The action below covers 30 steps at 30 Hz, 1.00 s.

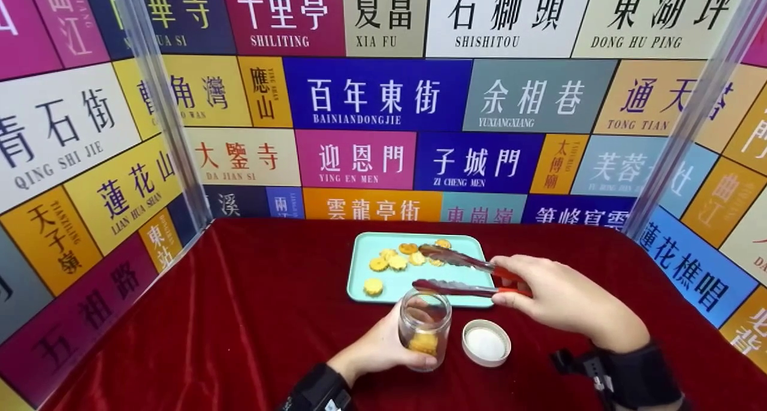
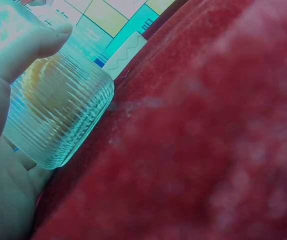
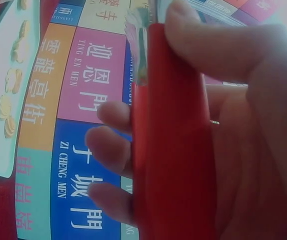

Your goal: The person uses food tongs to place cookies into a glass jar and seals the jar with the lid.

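My left hand grips a clear ribbed glass jar without its lid, with yellow cookies inside near the bottom. My right hand holds metal tongs with red handles, thumb on one side and fingers on the other. The tongs' arms are spread apart, with nothing between their tips. Their lower tip is over the near edge of a mint tray, just above the jar's mouth; the upper one overlaps the cookies at the tray's right. Several round yellow cookies lie on the tray.
A round jar lid lies upturned to the right of the jar. Dark red velvet cloth covers the table. Panels with colourful printed signs stand behind and at both sides, with clear posts at the corners.
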Motion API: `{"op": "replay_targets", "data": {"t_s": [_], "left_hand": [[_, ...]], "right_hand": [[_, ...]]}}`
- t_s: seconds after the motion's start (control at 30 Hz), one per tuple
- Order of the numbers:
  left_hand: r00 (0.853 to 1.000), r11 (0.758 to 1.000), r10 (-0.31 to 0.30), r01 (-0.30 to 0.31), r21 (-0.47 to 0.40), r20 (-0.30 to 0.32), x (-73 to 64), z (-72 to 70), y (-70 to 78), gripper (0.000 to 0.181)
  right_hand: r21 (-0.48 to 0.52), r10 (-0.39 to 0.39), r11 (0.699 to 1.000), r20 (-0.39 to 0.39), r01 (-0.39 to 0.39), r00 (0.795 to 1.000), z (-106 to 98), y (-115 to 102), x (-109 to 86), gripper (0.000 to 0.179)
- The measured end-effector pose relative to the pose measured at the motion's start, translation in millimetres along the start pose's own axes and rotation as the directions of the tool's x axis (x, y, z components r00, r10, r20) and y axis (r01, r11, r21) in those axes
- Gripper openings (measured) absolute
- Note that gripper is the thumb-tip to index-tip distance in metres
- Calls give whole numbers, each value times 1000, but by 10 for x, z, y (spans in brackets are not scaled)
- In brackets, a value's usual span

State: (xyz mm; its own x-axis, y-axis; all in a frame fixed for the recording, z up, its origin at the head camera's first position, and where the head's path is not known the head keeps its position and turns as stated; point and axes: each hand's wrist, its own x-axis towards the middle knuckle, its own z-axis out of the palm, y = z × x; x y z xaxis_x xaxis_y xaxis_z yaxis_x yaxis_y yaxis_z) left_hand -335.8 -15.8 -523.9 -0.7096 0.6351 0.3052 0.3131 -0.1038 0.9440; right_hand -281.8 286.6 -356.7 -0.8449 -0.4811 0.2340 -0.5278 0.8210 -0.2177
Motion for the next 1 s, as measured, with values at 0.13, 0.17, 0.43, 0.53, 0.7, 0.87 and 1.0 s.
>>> {"op": "replay_targets", "data": {"t_s": [0.13, 0.17, 0.43, 0.53, 0.7, 0.87, 1.0], "left_hand": [[1000, 1000, -10, 10, 8, -5, 0, -1, 9, 90], [1000, 1000, -8, 8, 12, -5, 1, -1, 7, 91], [1000, 1000, -11, 11, 11, -3, -2, 0, -3, 90], [1000, 1000, 2, -2, 24, -6, 0, -1, -10, 91], [1000, 999, 3, -2, 35, -7, 3, -5, -20, 91], [1000, 999, 4, -4, 39, -8, 3, -9, -23, 90], [1000, 999, -8, 9, 44, -14, 1, -6, -15, 89]], "right_hand": [[3, 36, 999, 5, -36, 999, 5, 20, 10, 53], [4, 38, 999, 1, -38, 999, 9, 28, 15, 54], [-62, 55, 996, -51, -58, 997, 108, 209, 76, 58], [-73, 62, 995, -50, -65, 997, 187, 309, 105, 59], [-68, 68, 995, -20, -69, 998, 389, 469, 170, 59], [-90, 63, 994, -19, -64, 998, 627, 552, 248, 54], [-110, 45, 993, -30, -48, 999, 818, 532, 319, 59]]}}
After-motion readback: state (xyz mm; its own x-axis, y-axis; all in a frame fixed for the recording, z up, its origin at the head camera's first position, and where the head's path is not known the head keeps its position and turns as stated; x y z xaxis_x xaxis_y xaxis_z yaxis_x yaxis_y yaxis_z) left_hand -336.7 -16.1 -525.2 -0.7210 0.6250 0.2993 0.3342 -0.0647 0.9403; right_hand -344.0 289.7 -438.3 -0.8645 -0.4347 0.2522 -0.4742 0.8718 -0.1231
